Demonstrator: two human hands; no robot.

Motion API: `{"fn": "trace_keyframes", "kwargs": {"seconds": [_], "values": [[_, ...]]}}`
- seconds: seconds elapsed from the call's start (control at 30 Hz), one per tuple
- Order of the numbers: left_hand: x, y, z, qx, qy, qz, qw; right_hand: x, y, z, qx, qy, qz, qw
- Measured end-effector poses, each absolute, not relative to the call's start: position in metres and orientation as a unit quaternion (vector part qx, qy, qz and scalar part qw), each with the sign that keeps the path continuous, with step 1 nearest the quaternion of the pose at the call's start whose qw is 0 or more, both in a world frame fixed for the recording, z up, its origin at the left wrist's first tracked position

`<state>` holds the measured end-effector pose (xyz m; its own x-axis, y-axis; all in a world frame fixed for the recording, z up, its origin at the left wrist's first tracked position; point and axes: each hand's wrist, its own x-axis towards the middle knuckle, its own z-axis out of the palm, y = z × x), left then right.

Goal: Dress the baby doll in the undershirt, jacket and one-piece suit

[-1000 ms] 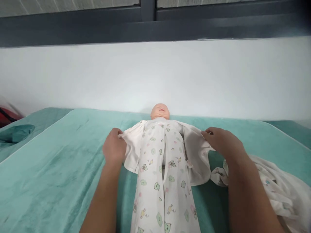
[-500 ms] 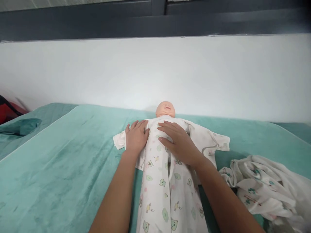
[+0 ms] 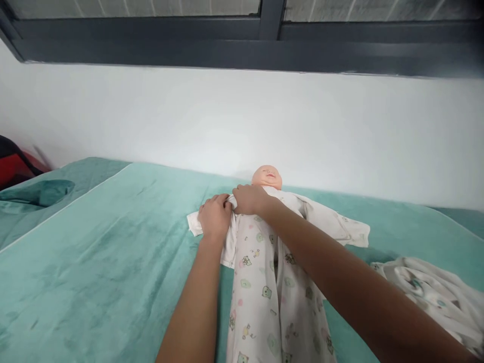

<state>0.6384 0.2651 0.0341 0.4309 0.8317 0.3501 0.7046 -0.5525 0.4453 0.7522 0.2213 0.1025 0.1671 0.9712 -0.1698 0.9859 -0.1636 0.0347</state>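
Observation:
A baby doll (image 3: 266,177) lies on its back, its head toward the wall. It has on a white baby shirt (image 3: 333,222) whose sleeves spread to both sides, and a long printed garment (image 3: 253,290) with green bears lies down its front. My left hand (image 3: 215,217) is curled over the shirt near the left sleeve, fingers closed on the cloth. Right beside it, my right hand (image 3: 248,199) reaches across the doll's chest and pinches the cloth at the shoulder just below the head. A bit of white fabric shows between the two hands. The fingertips are partly hidden.
A crumpled white printed cloth (image 3: 434,292) lies at the right. A teal sheet (image 3: 113,262) covers the bed. Behind stand a white wall (image 3: 170,116) and a dark window frame (image 3: 151,48). A red and black object (image 3: 13,166) sits at the far left.
My right hand has moved left across the chest to the shoulder, and its fingers have closed on cloth. My left hand's fingers have curled in. The view has shifted slightly.

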Motion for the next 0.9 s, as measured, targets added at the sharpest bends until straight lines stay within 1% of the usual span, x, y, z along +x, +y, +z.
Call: {"fn": "trace_keyframes", "kwargs": {"seconds": [0.1, 0.23, 0.37, 0.47, 0.53, 0.63, 0.8, 0.9], "values": [[0.636, 0.266, 0.035, 0.833, 0.462, 0.274, 0.135, 0.753, 0.227, 0.101, 0.767, 0.631, -0.078, 0.091], [0.633, 0.267, 0.036, 0.816, 0.466, 0.297, 0.171, 0.761, 0.217, 0.098, 0.786, 0.612, -0.06, 0.068], [0.629, 0.268, 0.041, 0.775, 0.471, 0.339, 0.25, 0.779, 0.197, 0.102, 0.814, 0.579, -0.047, 0.0], [0.626, 0.272, 0.044, 0.729, 0.476, 0.366, 0.328, 0.797, 0.179, 0.111, 0.835, 0.543, -0.066, -0.062], [0.625, 0.274, 0.044, 0.716, 0.479, 0.363, 0.355, 0.806, 0.17, 0.119, 0.85, 0.512, -0.079, -0.094], [0.625, 0.276, 0.043, 0.736, 0.497, 0.313, 0.338, 0.812, 0.16, 0.128, 0.86, 0.49, -0.088, -0.112], [0.624, 0.276, 0.043, 0.798, 0.518, 0.188, 0.243, 0.811, 0.153, 0.133, 0.863, 0.482, -0.087, -0.125], [0.626, 0.273, 0.045, 0.845, 0.474, 0.181, 0.17, 0.809, 0.153, 0.133, 0.86, 0.488, -0.068, -0.136]]}}
